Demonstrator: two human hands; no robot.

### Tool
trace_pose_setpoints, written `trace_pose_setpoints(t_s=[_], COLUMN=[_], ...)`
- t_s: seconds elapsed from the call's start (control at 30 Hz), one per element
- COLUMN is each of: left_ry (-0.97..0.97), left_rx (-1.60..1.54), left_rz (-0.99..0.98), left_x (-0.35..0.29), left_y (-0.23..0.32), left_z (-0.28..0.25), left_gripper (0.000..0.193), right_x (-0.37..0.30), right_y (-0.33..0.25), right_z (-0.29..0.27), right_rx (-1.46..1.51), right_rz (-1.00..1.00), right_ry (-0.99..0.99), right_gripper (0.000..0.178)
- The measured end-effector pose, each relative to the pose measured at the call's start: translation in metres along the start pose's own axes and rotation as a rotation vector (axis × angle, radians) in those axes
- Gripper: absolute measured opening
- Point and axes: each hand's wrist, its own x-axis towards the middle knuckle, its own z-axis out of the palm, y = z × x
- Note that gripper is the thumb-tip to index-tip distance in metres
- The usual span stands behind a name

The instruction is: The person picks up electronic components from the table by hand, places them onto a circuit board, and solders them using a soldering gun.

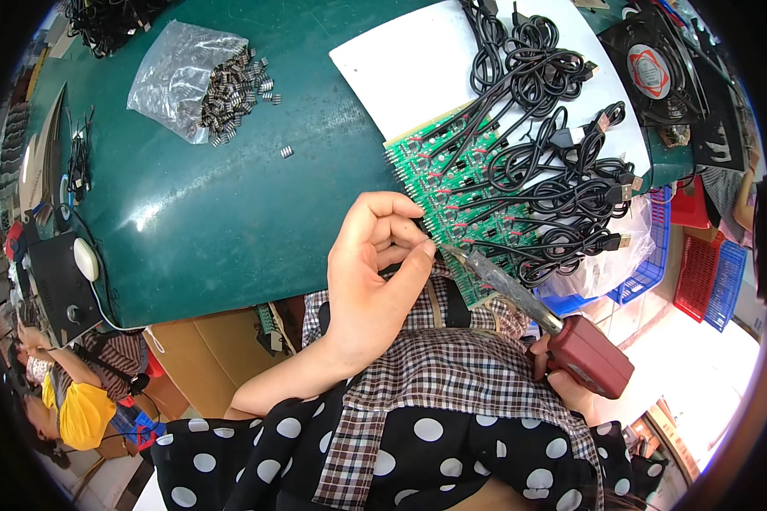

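the left hand [373,272] lies at the near edge of a green circuit board panel [452,183], its fingers curled in and the thumb pressed toward the fingertips; whether something thin is pinched between them cannot be told from here. the right hand [571,375] is low at the right, mostly hidden, closed around the dark red grip of a soldering iron [533,308], whose grey barrel slants up and left so that its tip sits just beside the left thumb at the board's edge. the board rests on a dark green table [230,213], partly over a white sheet [418,64], and many black cables [554,145] with red and black leads run from it, coiled in loops across the sheet and over the table's right edge. at the far left of the table lies a clear plastic bag [175,72], crumpled and open, with a heap of small grey striped components [234,98] spilling from its mouth; one stray piece lies apart nearer the board. a black square fan [656,64] with a round red and white label at its hub stands at the upper right. below it, off the table, are blue and red plastic baskets [707,277]. a brown cardboard box [204,349] sits under the table edge.
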Motion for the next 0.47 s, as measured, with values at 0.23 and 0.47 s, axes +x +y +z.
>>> trace_pose_setpoints(t_s=[0.23,0.47], left_ry=[0.018,0.43], left_rx=[0.019,1.168], left_rz=[-0.035,0.25], left_x=[-0.001,0.035], left_y=[0.004,0.03], left_z=[0.002,-0.055], left_gripper=[0.03,0.04], right_x=[-0.001,-0.005], right_y=[0.001,0.014], right_z=[-0.011,-0.016], right_rx=[-0.052,0.327], right_rz=[-0.021,-0.418], right_ry=[-0.1,0.565], right_gripper=[0.04,0.063])
